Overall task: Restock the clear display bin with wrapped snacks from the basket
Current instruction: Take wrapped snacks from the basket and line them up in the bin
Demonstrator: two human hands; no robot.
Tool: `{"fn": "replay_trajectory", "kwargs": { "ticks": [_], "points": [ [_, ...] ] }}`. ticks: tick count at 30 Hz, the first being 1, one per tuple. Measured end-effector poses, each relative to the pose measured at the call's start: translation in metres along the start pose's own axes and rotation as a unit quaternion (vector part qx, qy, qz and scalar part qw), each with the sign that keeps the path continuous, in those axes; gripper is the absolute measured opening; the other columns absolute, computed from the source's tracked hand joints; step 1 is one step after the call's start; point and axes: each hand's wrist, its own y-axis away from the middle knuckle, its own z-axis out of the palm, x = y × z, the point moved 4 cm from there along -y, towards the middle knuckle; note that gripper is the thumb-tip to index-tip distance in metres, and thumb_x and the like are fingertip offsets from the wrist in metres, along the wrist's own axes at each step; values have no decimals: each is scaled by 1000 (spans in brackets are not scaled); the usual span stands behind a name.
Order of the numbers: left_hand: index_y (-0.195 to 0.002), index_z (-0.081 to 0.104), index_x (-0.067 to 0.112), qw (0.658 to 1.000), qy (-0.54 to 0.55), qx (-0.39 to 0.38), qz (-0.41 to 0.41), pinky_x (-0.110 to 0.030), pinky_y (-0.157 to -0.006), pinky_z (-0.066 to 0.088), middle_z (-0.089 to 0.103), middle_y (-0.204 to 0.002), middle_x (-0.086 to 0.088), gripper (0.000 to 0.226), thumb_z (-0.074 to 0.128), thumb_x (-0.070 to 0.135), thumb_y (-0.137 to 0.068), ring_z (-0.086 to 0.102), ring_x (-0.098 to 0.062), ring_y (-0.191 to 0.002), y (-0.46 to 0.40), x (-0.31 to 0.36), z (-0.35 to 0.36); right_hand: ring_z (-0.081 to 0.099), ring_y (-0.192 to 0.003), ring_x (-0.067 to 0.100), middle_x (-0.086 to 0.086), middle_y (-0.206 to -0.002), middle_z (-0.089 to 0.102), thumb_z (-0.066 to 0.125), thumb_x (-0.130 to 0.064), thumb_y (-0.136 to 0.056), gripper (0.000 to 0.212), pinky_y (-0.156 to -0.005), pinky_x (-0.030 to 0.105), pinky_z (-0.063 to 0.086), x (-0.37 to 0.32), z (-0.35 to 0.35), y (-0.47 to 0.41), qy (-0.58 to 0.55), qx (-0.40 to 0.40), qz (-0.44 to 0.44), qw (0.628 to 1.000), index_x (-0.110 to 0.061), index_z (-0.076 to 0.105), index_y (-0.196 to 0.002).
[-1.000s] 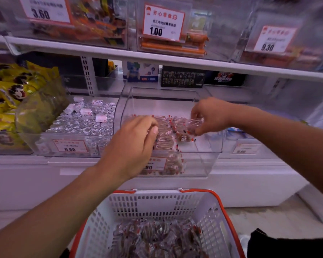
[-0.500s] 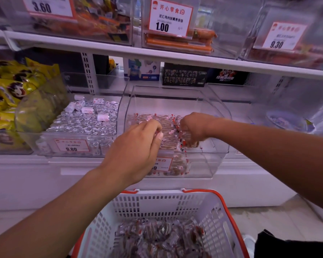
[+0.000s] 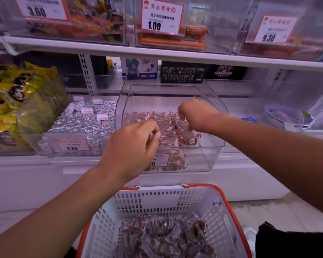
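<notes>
While both hands reach into the clear display bin (image 3: pixel 215 127), a smooth curved-walled acrylic tub on the white store shelf (image 3: pixel 45 170), the left hand (image 3: pixel 132 148) curls its fingertips onto the crinkly wrapped snacks (image 3: pixel 164 127) rowed inside, and the right hand (image 3: pixel 196 114) pinches one wrapper at the row's right end. More glossy snacks fill the white slotted plastic basket (image 3: pixel 218 213), orange-rimmed, below. Foil-wrapped sweets (image 3: pixel 86 121) fill the neighbouring bin.
</notes>
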Motion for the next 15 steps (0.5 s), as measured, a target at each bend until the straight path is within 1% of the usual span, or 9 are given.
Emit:
{"fn": "replay_trajectory", "kwargs": {
  "ticks": [3, 5, 7, 9, 10, 11, 12, 13, 15],
  "points": [
    [-70, 61, 19, 994, -21, 50, 94, -22, -45, 34, 37, -52, 14, 20, 62, 21, -90, 40, -12, -43, 9, 10, -9, 64, -85, 31, 8, -93, 69, 66, -1, -81, 19, -73, 36, 53, -1, -23, 27, -46, 114, 32, 992, -18, 70, -89],
    [-60, 55, 21, 985, -4, 22, 170, -21, -42, 34, 40, -48, 11, 24, 62, 19, -83, 40, -13, -40, 21, 12, -1, 62, -73, 23, 0, -77, 68, 66, -10, -77, 11, -67, 34, 53, -2, -31, 62, -143, 262, 29, 954, -19, 70, -79],
    [-56, 50, 21, 979, 8, -50, 198, -24, -43, 37, 50, -49, 5, 25, 63, 18, -76, 47, -20, -42, 38, 10, 20, 50, -59, 10, -7, -61, 57, 70, -14, -75, 6, -58, 28, 44, -13, -17, 106, -247, 421, -8, 873, -19, 69, -76],
    [-60, 53, 20, 967, -53, -198, 153, -29, -49, 41, 61, -60, -1, 21, 61, 24, -78, 59, -26, -55, 66, 1, 61, 45, -53, 9, -7, -56, 50, 71, -15, -80, 6, -53, 27, 37, -38, 32, 137, -298, 454, 10, 840, -18, 68, -78],
    [-68, 58, 19, 939, -100, -316, 92, -32, -56, 45, 66, -72, -4, 18, 57, 28, -83, 64, -29, -67, 85, -9, 84, 51, -54, 13, -5, -58, 52, 70, -16, -82, 4, -53, 27, 38, -53, 70, 144, -306, 405, 24, 861, -18, 67, -80],
    [-82, 64, 18, 894, -136, -426, 19, -35, -65, 49, 70, -88, -8, 19, 54, 33, -88, 66, -31, -83, 109, -23, 105, 60, -62, 19, -1, -66, 60, 68, -20, -84, 4, -57, 29, 43, -69, 115, 145, -320, 274, 34, 906, -18, 66, -86],
    [-103, 68, 19, 834, -157, -527, -46, -36, -77, 51, 69, -107, -11, 26, 52, 37, -92, 66, -32, -98, 137, -37, 123, 67, -80, 24, 4, -83, 68, 67, -25, -85, 14, -66, 32, 49, -84, 164, 149, -319, 81, 50, 943, -18, 65, -98],
    [-124, 63, 18, 757, -166, -624, -99, -36, -87, 50, 64, -124, -13, 37, 51, 39, -96, 62, -33, -111, 169, -51, 138, 66, -101, 28, 8, -107, 69, 68, -32, -86, 31, -80, 34, 52, -99, 217, 159, -279, -122, 43, 951, -18, 62, -113],
    [-139, 52, 14, 633, -160, -737, -173, -37, -96, 46, 55, -136, -14, 49, 49, 42, -100, 56, -32, -120, 227, -67, 159, 55, -125, 30, 13, -138, 55, 72, -41, -84, 64, -99, 36, 46, -114, 300, 199, -218, -402, 8, 889, -14, 49, -137]
  ]
}}
